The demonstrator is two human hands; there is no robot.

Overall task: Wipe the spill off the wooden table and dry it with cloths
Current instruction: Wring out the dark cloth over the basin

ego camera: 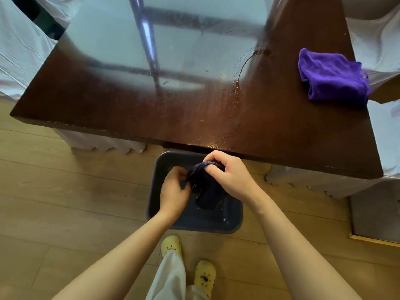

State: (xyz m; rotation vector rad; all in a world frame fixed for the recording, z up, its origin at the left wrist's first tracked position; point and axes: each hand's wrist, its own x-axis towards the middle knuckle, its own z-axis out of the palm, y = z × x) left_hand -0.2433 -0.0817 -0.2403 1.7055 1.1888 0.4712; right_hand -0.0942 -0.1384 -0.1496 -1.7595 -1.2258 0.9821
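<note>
Two cloths (pixel 331 77) (pixel 207 187), one table (pixel 108 100), one basin (pixel 194 224), two hands (pixel 173 191) (pixel 229 172), two yellow clogs (pixel 171 245) (pixel 204 276).

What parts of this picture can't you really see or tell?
- Head view: the basin has its middle hidden by the dark cloth and both hands, so any water level is unclear.
- The left hand and right hand cover parts of that cloth.
- Window glare on the table hides how far the wetness spreads.
- The purple cloth: wet or dry, cannot tell.
</note>
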